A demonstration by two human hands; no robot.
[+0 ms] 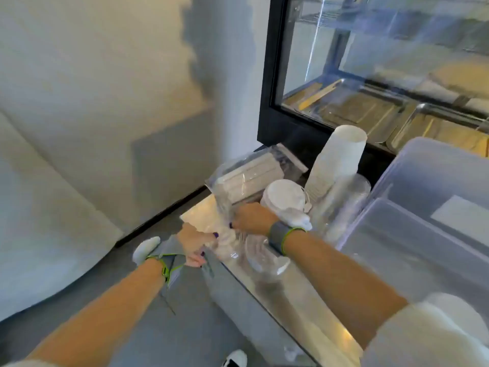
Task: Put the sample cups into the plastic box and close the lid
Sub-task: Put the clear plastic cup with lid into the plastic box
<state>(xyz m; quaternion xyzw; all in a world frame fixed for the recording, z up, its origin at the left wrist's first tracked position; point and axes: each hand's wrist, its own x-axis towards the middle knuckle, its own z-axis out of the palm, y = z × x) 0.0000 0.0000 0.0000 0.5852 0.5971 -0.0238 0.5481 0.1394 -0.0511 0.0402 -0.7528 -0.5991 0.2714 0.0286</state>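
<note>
From my remote feed: a glass-fronted display case with a black frame anchors the upper right, metal trays visible inside it. Left of the case, a pale wall carries patchy grey shadow. Below the case runs a shiny steel counter; left of that, grey floor.

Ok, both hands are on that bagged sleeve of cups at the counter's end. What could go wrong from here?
1. The bagged sleeve of clear cups lies at the steel counter edge; if the left hand or right hand slips on the plastic, it may drop to the floor.
2. The tall stack of white cups leans just behind the right hand; lifting could knock it over.
3. The picture is blurred, so the grip itself is unclear.
</note>
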